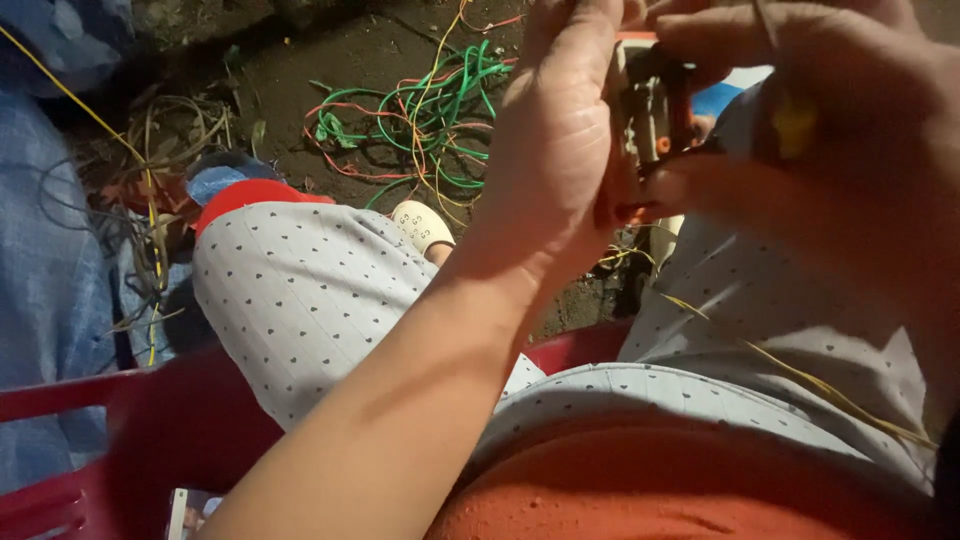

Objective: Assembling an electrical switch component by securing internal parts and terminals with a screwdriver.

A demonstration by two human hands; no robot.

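Both hands grip one small beige-and-orange electrical part [652,115] at about 1 o'clock in the view. Left hand [555,130] is wrapped closed on its left side, palm toward camera, thumb [620,212] pressed under the part. Right hand [850,120] is closed on the right side, fingers curled over the top and bottom; something yellow [795,125] sits in that fist, too blurred to tell what it is. The part is mostly hidden between the hands, detail unclear.

Thin yellow wire [800,375] runs from below the part toward 4 o'clock across the right knee. Person sits in grey dotted trousers [300,290] on a red plastic chair [150,430]; orange cloth [680,490] at 6 o'clock. Pale sandal [422,226] just left of the left wrist. Tangle of green, red and yellow wires [425,115] on the dirt ground at 11–12 o'clock. More drab wires [160,150] at 10 o'clock beside blue fabric [45,280] at 9 o'clock.
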